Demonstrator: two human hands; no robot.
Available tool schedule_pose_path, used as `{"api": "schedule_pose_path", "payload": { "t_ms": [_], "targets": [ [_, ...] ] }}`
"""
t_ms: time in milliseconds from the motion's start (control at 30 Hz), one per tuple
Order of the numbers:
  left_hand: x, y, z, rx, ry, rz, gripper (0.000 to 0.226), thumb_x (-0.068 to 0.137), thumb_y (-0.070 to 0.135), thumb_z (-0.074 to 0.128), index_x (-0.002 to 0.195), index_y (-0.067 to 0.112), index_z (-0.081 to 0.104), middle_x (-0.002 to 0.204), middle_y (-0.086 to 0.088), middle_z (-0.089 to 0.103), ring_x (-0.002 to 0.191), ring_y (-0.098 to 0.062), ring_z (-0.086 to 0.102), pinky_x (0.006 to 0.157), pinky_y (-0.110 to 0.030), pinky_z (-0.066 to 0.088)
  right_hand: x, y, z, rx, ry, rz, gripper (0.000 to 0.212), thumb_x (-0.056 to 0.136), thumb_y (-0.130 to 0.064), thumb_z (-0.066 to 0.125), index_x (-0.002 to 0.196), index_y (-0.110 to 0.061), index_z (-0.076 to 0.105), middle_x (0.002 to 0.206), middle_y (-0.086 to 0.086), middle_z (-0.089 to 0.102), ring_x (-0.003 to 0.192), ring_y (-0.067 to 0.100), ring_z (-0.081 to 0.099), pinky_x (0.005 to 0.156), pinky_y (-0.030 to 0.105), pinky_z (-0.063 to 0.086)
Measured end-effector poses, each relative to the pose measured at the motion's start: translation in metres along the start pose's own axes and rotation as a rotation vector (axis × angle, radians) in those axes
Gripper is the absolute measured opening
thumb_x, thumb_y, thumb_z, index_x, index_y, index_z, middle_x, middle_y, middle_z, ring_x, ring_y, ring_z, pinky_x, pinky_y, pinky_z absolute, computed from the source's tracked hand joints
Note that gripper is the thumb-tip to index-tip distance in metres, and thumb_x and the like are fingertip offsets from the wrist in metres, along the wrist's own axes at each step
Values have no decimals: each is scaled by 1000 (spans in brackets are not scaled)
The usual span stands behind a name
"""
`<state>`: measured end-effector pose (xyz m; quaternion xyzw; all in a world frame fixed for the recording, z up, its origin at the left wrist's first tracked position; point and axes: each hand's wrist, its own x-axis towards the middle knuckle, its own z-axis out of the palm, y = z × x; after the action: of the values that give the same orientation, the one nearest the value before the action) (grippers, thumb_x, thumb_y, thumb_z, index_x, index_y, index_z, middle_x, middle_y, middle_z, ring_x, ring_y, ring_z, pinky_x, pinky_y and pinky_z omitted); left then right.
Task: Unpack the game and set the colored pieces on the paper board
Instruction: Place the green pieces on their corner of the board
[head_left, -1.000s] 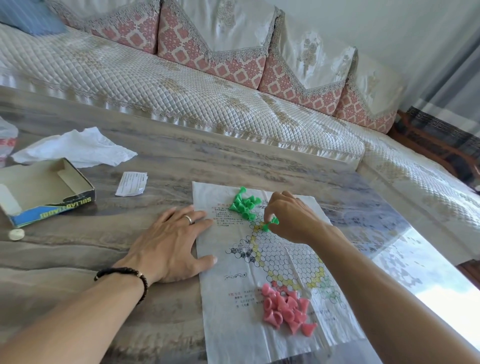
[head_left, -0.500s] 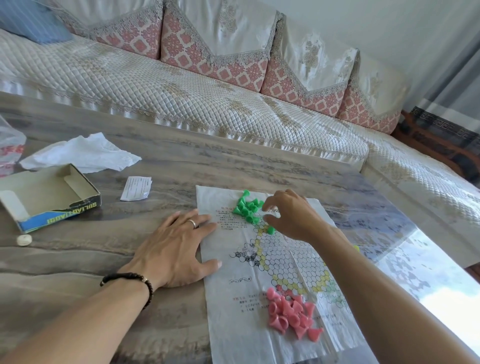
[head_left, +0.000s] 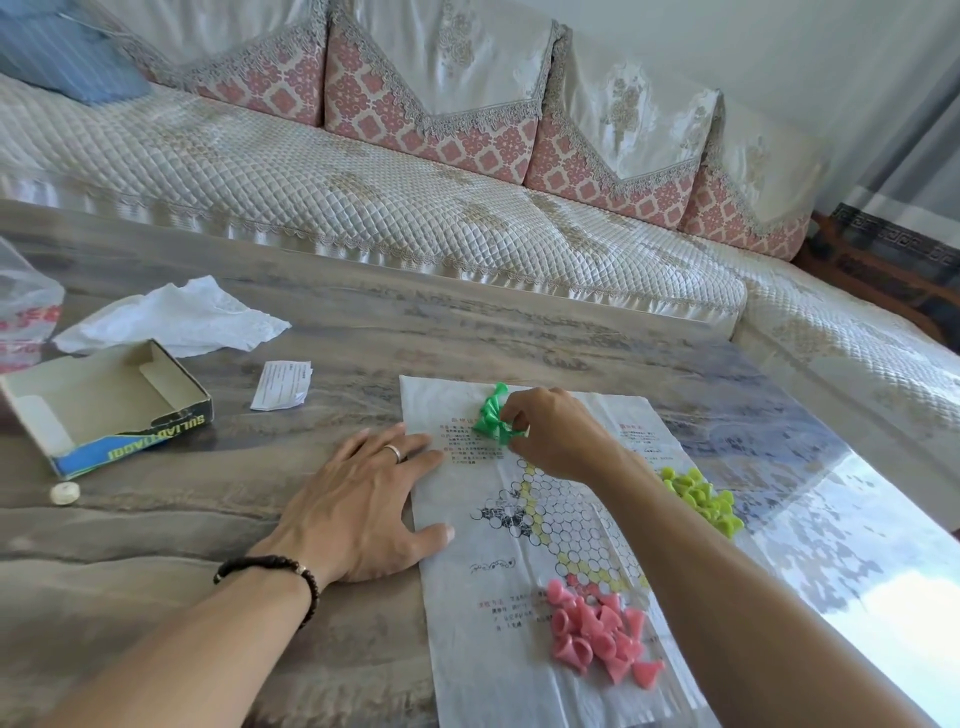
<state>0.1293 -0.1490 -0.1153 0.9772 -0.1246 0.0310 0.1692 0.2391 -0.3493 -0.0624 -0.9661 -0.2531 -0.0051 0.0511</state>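
Plainly the risk sits at the right hand (head_left: 558, 434), whose fingertips pinch into the green pieces (head_left: 493, 418) heaped at the far end of the paper board (head_left: 519, 519): they are light and tangled together, so lifting one could drag neighbours off the thin sheet or scatter them. The left hand (head_left: 358, 512) lies flat with straight fingers, pinning the sheet's near-left edge; were it to lift, the paper could slide. Pink pieces (head_left: 597, 636) lie nearer the body, beside the right forearm, and yellow-green pieces (head_left: 701, 499) beyond it. Left of the flat fingers, the open box (head_left: 104, 405) reads, upside down, roughly "SULIAOTIAOQI"; the board's print is too small to read.
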Motion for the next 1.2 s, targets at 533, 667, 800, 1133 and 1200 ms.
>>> {"api": "schedule_pose_path", "payload": {
  "t_ms": [533, 667, 800, 1133, 1200],
  "targets": [
    [0, -1, 1, -19, -2, 0, 86, 74, 74, 34, 150, 36, 19, 159, 15, 11, 146, -5, -1, 118, -30, -5, -21, 17, -29, 281, 89, 96, 6, 84, -12, 68, 87, -16, 71, 76, -7, 66, 71, 6, 61, 65, 18, 50],
    [1, -1, 1, -15, -7, 4, 86, 75, 74, 36, 150, 35, 19, 159, 13, 12, 146, -6, 0, 118, -32, -4, -25, 17, -27, 163, 17, 28, 13, 85, -8, 62, 92, -14, 71, 81, -9, 65, 77, 6, 63, 75, 19, 54],
    [1, -2, 2, -19, -1, 4, 86, 75, 74, 37, 150, 35, 21, 159, 13, 13, 146, -7, 1, 118, -32, -4, -31, 23, -23, 17, -18, -25, 9, 86, -21, 65, 93, -25, 70, 96, -10, 60, 95, 7, 51, 86, 27, 43],
    [1, -1, 2, 2, 11, 7, 88, 72, 76, 33, 148, 34, 24, 158, 13, 16, 146, -7, 2, 118, -31, -2, -38, 26, -10, -60, -29, -18, 11, 89, -28, 64, 99, -31, 69, 118, -7, 56, 112, 13, 43, 97, 36, 37],
    [1, -1, 2, 2, 10, 8, 89, 70, 77, 30, 148, 34, 24, 158, 13, 16, 146, -7, 3, 119, -31, -2, -37, 27, -9, -53, -26, -10, 12, 89, -29, 64, 99, -30, 69, 119, -7, 57, 113, 14, 43, 97, 36, 37]
  ]
}}
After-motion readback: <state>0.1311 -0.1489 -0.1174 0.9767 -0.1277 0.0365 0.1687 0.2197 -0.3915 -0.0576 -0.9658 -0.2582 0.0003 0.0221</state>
